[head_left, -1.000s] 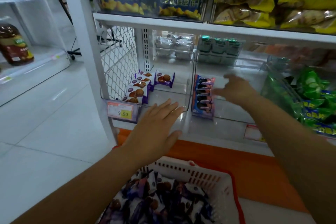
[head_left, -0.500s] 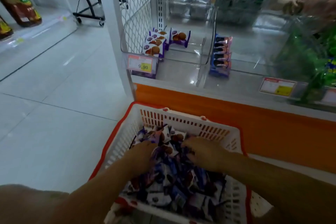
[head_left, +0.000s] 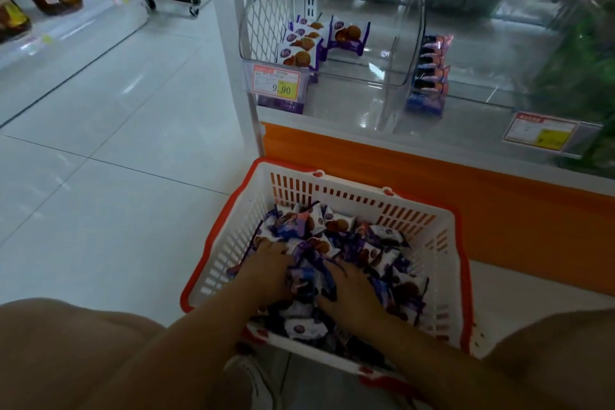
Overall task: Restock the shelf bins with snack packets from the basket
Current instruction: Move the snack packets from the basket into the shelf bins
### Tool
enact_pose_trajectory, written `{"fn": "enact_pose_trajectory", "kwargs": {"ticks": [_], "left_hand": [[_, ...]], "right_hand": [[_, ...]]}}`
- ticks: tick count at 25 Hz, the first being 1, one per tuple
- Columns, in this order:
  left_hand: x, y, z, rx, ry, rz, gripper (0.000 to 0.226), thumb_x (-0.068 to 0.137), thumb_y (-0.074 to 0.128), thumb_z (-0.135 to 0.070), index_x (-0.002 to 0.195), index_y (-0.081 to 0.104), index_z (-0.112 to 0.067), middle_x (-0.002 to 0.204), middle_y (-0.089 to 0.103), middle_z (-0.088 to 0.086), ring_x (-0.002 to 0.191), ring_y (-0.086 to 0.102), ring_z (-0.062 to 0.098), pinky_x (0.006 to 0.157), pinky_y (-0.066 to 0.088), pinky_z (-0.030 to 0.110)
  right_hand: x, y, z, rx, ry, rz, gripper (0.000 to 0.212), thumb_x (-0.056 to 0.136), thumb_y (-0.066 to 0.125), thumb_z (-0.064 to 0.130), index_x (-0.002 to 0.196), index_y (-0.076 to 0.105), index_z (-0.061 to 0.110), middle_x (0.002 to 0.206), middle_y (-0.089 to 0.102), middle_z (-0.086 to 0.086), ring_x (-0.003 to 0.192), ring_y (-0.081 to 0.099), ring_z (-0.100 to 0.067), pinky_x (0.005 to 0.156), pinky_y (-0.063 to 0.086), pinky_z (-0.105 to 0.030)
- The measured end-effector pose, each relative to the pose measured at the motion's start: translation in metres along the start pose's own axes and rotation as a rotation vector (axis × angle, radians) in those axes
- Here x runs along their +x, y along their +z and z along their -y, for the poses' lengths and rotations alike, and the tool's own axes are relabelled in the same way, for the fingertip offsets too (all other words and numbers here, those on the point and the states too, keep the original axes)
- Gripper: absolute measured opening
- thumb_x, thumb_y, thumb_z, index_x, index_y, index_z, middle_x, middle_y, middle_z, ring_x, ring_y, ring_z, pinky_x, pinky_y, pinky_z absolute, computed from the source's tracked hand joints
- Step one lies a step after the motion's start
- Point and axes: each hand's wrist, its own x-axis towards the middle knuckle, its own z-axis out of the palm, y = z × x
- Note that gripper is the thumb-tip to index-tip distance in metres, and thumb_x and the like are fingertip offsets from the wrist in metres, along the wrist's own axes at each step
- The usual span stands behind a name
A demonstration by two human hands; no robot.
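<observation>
Head view, left hand [head_left: 270, 273], right hand [head_left: 353, 294] among snack packets [head_left: 382, 251], basket [head_left: 226, 260]

The white basket [head_left: 233, 243] sits on the tiled floor [head_left: 116, 176] before the shelf [head_left: 349, 131] carrying clear bins [head_left: 410, 43].

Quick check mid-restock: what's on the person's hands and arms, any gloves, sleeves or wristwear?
Nothing worn shows. The left hand and right hand are ungloved, with no rings, watch or bands visible, and no sleeve shows anywhere up to the picture's edge.
</observation>
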Motion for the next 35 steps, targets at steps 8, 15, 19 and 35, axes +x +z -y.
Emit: {"fn": "enact_pose_trajectory", "kwargs": {"ticks": [8,15,19,35], "left_hand": [[-0.018,-0.051,-0.013,-0.945,0.052,-0.140,0.053,0.077,0.077,-0.014,0.126,0.057,-0.019,0.116,0.063,0.001,0.103,0.063,0.016,0.090,0.053,0.029],[-0.031,-0.073,-0.034,-1.539,-0.068,-0.070,0.027,0.089,0.067,-0.015,0.116,0.065,-0.014,0.101,0.075,0.003,0.094,0.072,0.018,0.082,0.058,0.031],[-0.029,-0.080,-0.046,-1.496,-0.053,-0.089,0.034,0.089,0.069,-0.024,0.122,0.061,-0.018,0.108,0.072,-0.001,0.098,0.069,0.014,0.075,0.055,0.025],[-0.024,-0.092,-0.065,-1.758,-0.009,-0.134,0.025,0.095,0.058,-0.017,0.117,0.065,-0.009,0.106,0.072,0.016,0.100,0.070,0.028,0.087,0.055,0.037]], "right_hand": [[-0.003,-0.062,0.032,0.987,0.112,-0.095,0.029,0.092,0.065,0.025,0.119,0.052,0.028,0.124,0.058,0.007,0.099,0.059,-0.009,0.089,0.052,-0.027],[-0.016,-0.087,0.022,1.470,0.039,-0.090,0.028,0.086,0.069,0.009,0.114,0.064,0.011,0.107,0.072,-0.007,0.090,0.071,-0.022,0.069,0.054,-0.029],[-0.022,-0.098,0.017,1.421,0.036,-0.156,0.023,0.088,0.067,0.012,0.110,0.062,0.009,0.109,0.070,-0.010,0.095,0.069,-0.023,0.078,0.056,-0.033],[-0.037,-0.117,0.020,1.028,-0.052,-0.349,0.028,0.088,0.068,0.029,0.115,0.063,0.023,0.113,0.066,0.005,0.098,0.064,-0.007,0.072,0.053,-0.016]]}}
